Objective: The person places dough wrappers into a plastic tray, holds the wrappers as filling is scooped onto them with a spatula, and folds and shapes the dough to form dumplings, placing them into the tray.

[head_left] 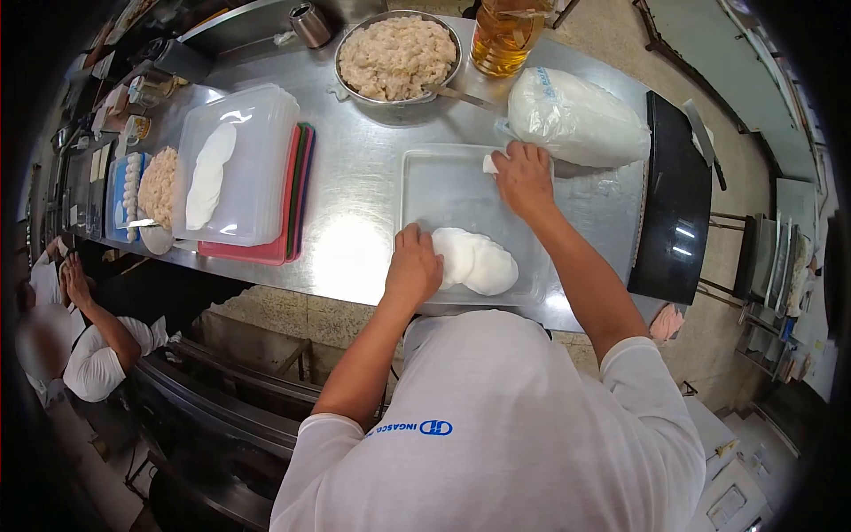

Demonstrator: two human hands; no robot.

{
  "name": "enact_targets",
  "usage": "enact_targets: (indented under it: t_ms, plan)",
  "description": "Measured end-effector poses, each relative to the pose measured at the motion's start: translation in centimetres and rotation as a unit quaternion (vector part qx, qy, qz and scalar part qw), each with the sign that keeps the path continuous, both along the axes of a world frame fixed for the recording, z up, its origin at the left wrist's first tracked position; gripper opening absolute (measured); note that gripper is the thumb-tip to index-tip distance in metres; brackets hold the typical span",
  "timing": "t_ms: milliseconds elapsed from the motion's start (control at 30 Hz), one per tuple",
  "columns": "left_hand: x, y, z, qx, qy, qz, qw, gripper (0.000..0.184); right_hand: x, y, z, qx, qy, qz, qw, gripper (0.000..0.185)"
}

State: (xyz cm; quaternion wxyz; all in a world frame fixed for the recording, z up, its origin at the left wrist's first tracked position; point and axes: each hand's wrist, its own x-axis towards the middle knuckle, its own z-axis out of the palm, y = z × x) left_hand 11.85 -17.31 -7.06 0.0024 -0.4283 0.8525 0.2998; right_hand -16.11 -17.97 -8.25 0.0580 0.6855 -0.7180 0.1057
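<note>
A shallow clear plastic tray (474, 191) lies in front of me on the steel table. Overlapping white dough wrappers (479, 264) rest in its near half. My left hand (415, 269) is at the tray's left side, fingers bent loosely over the rim and thumb apart beside the wrappers. Toward the tray's far right corner, my right hand (525, 180) has its fingertips closed on a small white piece (489, 165); its kind is unclear. Just beyond that hand sits a plastic bag of white contents (576, 120).
A bowl of pale filling (397, 58) with a utensil stands at the back, near an oil bottle (505, 40) and a metal cup (309, 25). Stacked trays (239, 168) hold more wrappers at left. Another person's hands (75, 279) show far left. A knife (705, 142) lies right.
</note>
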Motion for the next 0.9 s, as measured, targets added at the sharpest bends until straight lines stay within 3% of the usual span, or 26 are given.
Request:
enact_targets:
  t_ms: [100, 200, 300, 367, 467, 600, 667, 900]
  plan:
    - [-0.1, -1.2, 1.4, 0.09, -0.016, -0.006, 0.996, 0.046, 0.3, 0.1, 0.3, 0.031, -0.024, -0.033, 0.999, 0.029]
    - [1.0, -1.6, 0.6, 0.175, 0.048, 0.007, 0.983, 0.048, 1.3, 1.5, 1.3, -0.02, -0.075, -0.036, 0.996, 0.032]
    - [1.4, -1.6, 2.6, 0.281, 0.132, 0.069, 0.948, 0.052, 2.7, 5.2, 2.0, -0.002, -0.319, -0.002, 0.948, 0.027]
    - [1.9, -0.6, 0.5, 0.367, 0.23, 0.154, 0.888, 0.051, 3.9, 7.9, 2.1, 0.089, -0.398, 0.025, 0.913, 0.017]
    - [1.8, 0.1, -0.2, 0.447, 0.306, 0.238, 0.806, 0.047, 7.4, 11.2, 2.7, 0.144, -0.548, -0.035, 0.823, 0.011]
    - [1.3, 1.1, 0.5, 0.515, 0.359, 0.261, 0.734, 0.043, 9.6, 12.4, 2.1, 0.153, -0.604, -0.068, 0.779, 0.017]
    - [0.9, 1.5, 1.1, 0.499, 0.363, 0.246, 0.747, 0.045, 10.0, 12.2, 2.0, 0.163, -0.626, -0.071, 0.759, 0.021]
    - [0.5, 2.0, 1.8, 0.44, 0.337, 0.124, 0.823, 0.038, 9.4, 11.9, 1.6, 0.192, -0.597, -0.079, 0.774, 0.048]
